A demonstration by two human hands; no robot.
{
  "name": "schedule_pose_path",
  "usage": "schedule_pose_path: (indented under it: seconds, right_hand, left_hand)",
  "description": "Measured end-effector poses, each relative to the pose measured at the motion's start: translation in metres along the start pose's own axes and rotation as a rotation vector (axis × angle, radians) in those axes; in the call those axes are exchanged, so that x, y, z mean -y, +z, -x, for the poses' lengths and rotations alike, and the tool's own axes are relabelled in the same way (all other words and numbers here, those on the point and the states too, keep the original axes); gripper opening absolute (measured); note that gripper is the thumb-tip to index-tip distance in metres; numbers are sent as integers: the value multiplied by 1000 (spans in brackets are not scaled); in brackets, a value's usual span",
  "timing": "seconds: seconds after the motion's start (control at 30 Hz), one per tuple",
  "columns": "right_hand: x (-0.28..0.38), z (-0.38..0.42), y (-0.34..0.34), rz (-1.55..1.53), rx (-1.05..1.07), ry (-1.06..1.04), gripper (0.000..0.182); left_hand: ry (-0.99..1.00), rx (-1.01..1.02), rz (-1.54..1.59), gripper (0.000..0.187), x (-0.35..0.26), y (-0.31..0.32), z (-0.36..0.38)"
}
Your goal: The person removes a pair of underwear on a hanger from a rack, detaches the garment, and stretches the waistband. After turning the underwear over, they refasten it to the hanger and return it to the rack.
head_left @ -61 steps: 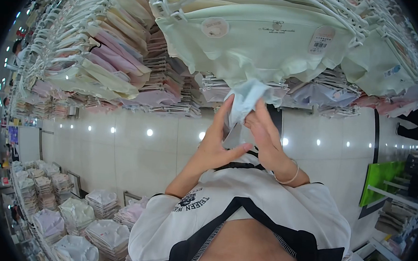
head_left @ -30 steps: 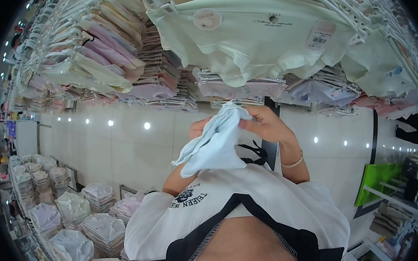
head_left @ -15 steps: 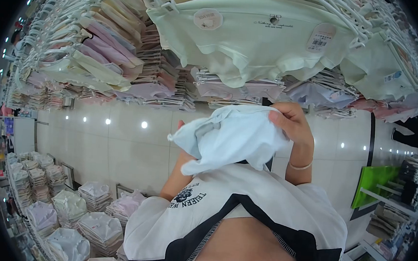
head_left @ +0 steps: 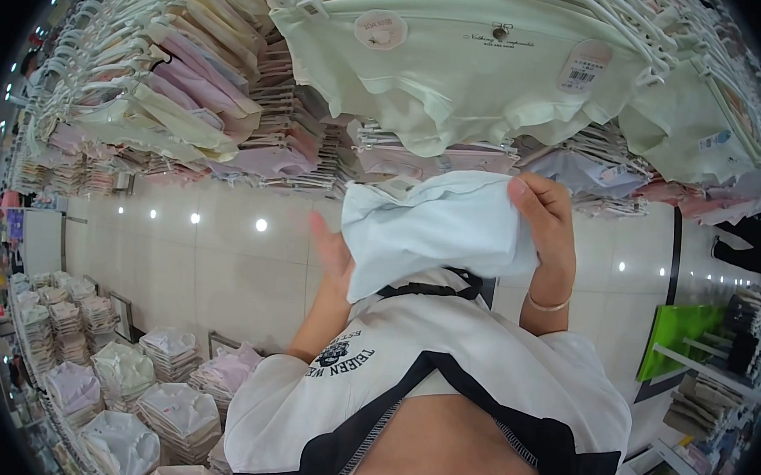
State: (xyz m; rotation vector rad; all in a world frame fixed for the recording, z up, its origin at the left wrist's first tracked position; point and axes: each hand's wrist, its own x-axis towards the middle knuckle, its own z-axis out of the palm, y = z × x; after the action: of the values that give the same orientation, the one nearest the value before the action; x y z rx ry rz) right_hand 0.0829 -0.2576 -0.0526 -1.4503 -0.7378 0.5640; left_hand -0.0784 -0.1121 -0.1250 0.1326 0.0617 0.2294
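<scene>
A pale blue garment (head_left: 438, 228) is held up in front of my chest, its fabric partly folded over. My right hand (head_left: 545, 215), with a bangle at the wrist, pinches the garment's upper right corner between thumb and fingers. Beside the garment's left edge is my left hand (head_left: 333, 250), slightly blurred, with its fingers apart; part of it is hidden behind the fabric. Above both hands hangs a large pale green garment (head_left: 463, 67) with printed lettering and tags.
Racks of hanging pastel garments (head_left: 198, 75) fill the upper left. Stacks of folded garments (head_left: 178, 413) stand at the lower left. Tiled floor (head_left: 220, 262) shows between. On the right are a green panel (head_left: 678, 333) and a person's dark-clothed legs (head_left: 746, 245).
The garment has risen slightly and its left part has spread into a broader, flatter shape. My left hand, mostly hidden before, now shows with its fingers apart. My right hand still grips the corner.
</scene>
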Motion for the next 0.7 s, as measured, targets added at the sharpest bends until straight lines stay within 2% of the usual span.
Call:
schedule_pose_path:
  seconds: [0.1, 0.2, 0.3, 0.37, 0.5, 0.6, 0.7]
  right_hand:
    - [-3, 2, -9, 82, 116, 79, 20]
    - [2, 3, -11, 178, 181, 85, 21]
    - [-1, 4, -22, 194, 243, 84, 19]
    - [-2, 3, -23, 186, 242, 28, 19]
    - [-14, 1, -20, 161, 170, -187, 18]
    - [-14, 1, -25, 170, 249, -112, 18]
    - [-11, 1, -29, 221, 345, -97, 18]
  left_hand:
    - [-54, -343, -591, 51, -3, -7, -1]
    - [32, -446, -740, 37, -3, 1, -5]
    - [138, -525, -869, 36, -9, 4, -5]
    - [238, -575, -1092, 32, -14, 6, -3]
    - [362, -645, -1306, 30, -18, 16, 3]
    - [553, -473, -1354, 28, -17, 17, 4]
    - [699, -497, -1395, 27, -14, 26, 1]
